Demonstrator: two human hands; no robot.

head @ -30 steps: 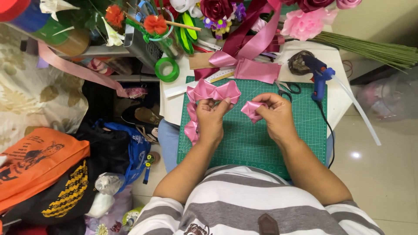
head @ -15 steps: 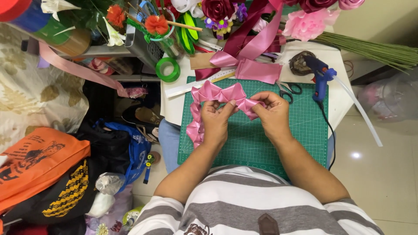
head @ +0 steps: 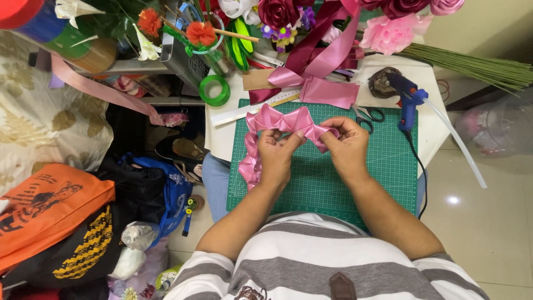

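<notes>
Above the green cutting mat (head: 361, 172), the left hand (head: 276, 153) and right hand (head: 347, 145) pinch a pleated pink ribbon (head: 283, 119) between closed fingertips, its tail trailing down the mat's left edge. If either pinch loosens, the folds would likely spring open. A wide right-hand move could catch the blue glue gun (head: 408, 100) or the scissors (head: 369, 114) just beyond.

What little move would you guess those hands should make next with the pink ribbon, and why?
Probably fold one more loop with the right hand and press it against the pleats pinched by the left hand. The pink ribbon already shows several folded loops in a row above the green cutting mat, while a loose tail hangs down at the left, so there seems to be ribbon left to fold.
</notes>
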